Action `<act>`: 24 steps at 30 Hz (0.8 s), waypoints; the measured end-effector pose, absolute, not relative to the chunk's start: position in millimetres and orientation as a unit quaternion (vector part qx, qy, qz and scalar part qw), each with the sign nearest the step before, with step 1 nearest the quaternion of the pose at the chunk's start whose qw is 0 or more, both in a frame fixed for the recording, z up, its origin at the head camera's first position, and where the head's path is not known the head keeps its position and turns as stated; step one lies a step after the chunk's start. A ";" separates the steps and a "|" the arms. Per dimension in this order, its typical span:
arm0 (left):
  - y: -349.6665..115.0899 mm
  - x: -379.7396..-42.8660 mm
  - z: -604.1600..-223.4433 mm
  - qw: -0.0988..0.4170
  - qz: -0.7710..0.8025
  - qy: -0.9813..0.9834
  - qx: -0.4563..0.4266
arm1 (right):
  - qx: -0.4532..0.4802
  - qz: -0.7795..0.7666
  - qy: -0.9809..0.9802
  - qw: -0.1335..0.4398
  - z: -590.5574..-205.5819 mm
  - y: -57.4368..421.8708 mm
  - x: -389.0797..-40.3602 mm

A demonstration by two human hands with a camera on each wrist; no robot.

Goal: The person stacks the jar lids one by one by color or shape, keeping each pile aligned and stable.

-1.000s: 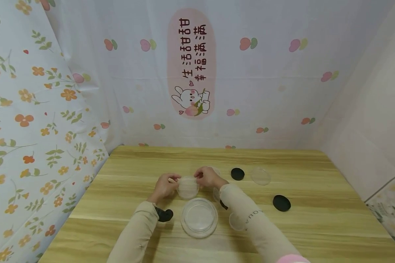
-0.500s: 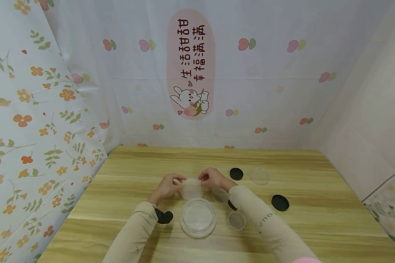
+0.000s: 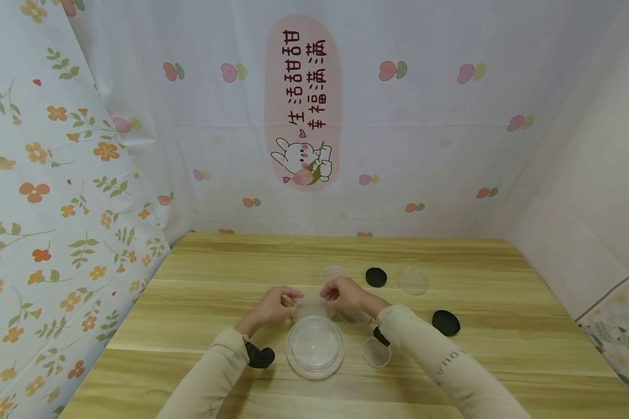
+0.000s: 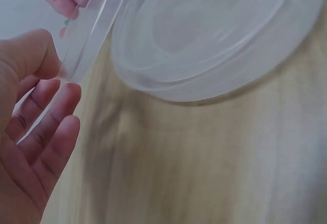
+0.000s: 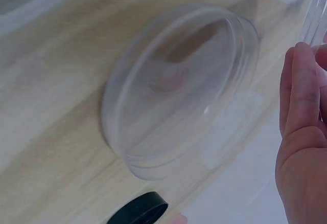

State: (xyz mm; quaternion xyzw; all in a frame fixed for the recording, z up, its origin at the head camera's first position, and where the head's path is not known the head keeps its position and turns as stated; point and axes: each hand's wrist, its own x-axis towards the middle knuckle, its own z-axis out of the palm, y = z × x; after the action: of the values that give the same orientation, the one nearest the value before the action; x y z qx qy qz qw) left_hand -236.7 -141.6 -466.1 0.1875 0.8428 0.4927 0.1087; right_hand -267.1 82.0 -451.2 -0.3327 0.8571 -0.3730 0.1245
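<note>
Both hands hold a clear plastic petri dish (image 3: 313, 307) between them, just behind a larger stack of clear round dishes (image 3: 314, 349). My left hand (image 3: 276, 305) pinches its left edge; in the left wrist view the thumb and fingertips meet on the rim of the tilted dish (image 4: 97, 27). My right hand (image 3: 347, 295) pinches the opposite edge, with the dish's rim (image 5: 312, 17) at the right border of the right wrist view. Whether the held dish touches the stack cannot be told. Another petri dish (image 5: 173, 88) lies beside the right hand on the wooden table.
A small clear dish (image 3: 377, 352) sits right of the stack. Behind the right hand lies a clear disc (image 3: 334, 272), with another clear disc (image 3: 413, 280) farther right. Two black round lids, a rear one (image 3: 376, 277) and a front one (image 3: 446, 322), lie on the table (image 3: 215, 262).
Both hands have moved the held dish a little to the right and nearer the stack. The right forearm has shifted right, uncovering the small clear dish beside it.
</note>
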 end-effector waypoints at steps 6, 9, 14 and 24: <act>-138.9 -231.6 -468.4 0.123 0.508 0.831 0.191 | -0.320 -0.378 0.859 0.133 -455.9 83.4 -259.7; -137.5 -229.8 -467.9 0.123 0.512 0.828 0.194 | -0.317 -0.380 0.859 0.132 -456.6 84.5 -257.0; -136.2 -228.1 -469.7 0.128 0.524 0.818 0.200 | -0.333 -0.375 0.858 0.116 -458.1 85.3 -254.8; -128.6 -218.0 -453.2 0.108 0.499 0.831 0.223 | -0.334 -0.370 0.857 0.129 -458.9 84.4 -249.3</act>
State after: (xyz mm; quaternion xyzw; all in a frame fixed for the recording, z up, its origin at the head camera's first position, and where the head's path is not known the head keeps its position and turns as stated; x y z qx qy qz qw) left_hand -218.0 -128.6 -453.2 0.2227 0.8307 0.4987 0.1076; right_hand -249.3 84.4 -458.9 -0.3340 0.8571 -0.3704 0.1291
